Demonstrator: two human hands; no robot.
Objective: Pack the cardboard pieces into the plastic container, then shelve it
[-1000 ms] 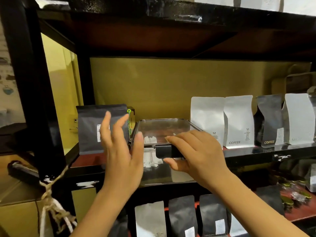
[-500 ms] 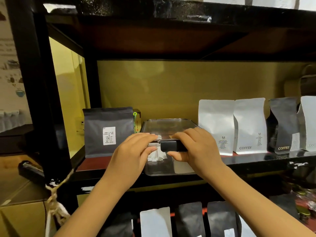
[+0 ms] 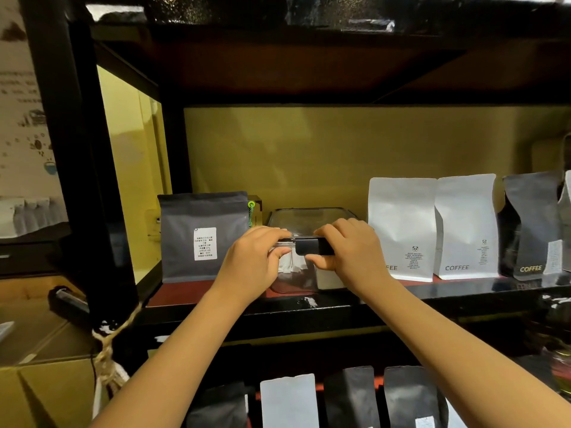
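A clear plastic container (image 3: 304,219) with a closed lid and a black clip on its front sits on the middle shelf (image 3: 401,291), between a grey bag and white bags. White cardboard pieces (image 3: 295,264) show through its front wall. My left hand (image 3: 258,257) grips the container's front left corner, fingers over the lid edge. On the front right, my right hand (image 3: 349,251) holds the container with its thumb under the black clip (image 3: 309,246) and its fingers on the lid.
A grey coffee bag (image 3: 204,237) stands just left of the container, two white coffee bags (image 3: 432,227) and a dark one (image 3: 530,223) to its right. Black shelf posts (image 3: 77,149) rise at the left. More bags (image 3: 289,400) fill the shelf below. Cardboard boxes (image 3: 37,366) lie lower left.
My left hand came down from open in the air onto the container's front left corner. The container has slid further back onto the shelf, its front no longer overhanging the edge.
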